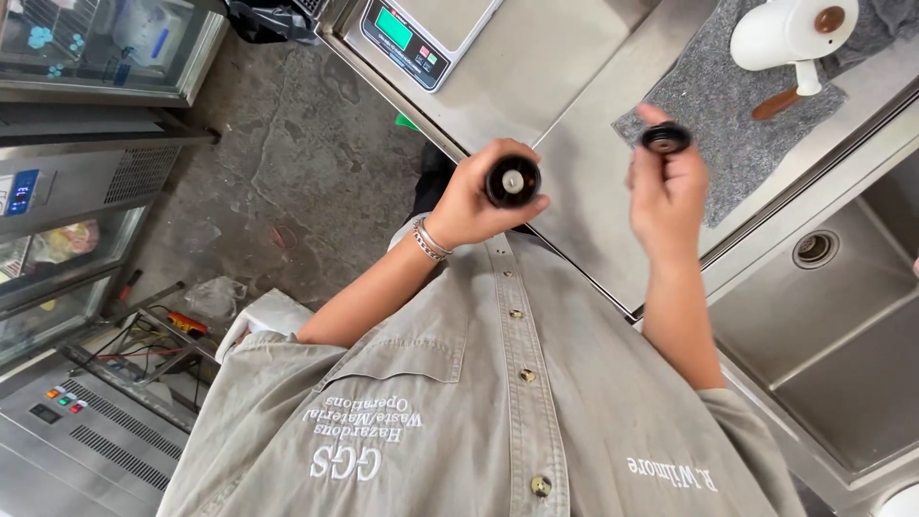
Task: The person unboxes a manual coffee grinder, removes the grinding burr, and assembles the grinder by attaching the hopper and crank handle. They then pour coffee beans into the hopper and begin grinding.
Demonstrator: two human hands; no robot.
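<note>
Your left hand (469, 201) is wrapped around a black cylindrical part (512, 181), its round end turned up toward you with a pale metal centre showing; fingers and thumb close round its body, so that hand is holding it firmly. It sits in the air just above the near edge of the steel tabletop (565, 86), in front of your chest. Silver bracelets (429, 239) ring that wrist.

Your right hand (667, 187) is raised a little to the right and pinches a small black round cap (665, 139) at its fingertips, the fingers narrowed around the rim. The cap and the cylinder are apart, with a clear gap between them.

Beyond the right hand, on the tabletop, lies a grey mat (728, 105), and on its far end rests a white appliance (790, 31) with a brown knob, beside a brown wooden handle (775, 103). Farther left on the tabletop stands a digital scale (421, 33) with a green display. To the right of the tabletop is a steel sink (823, 316) with its drain near the far corner.

On the left, across the concrete floor (297, 144), stand glass-fronted refrigerated cabinets (86, 57), and tools and cables lie near them.
</note>
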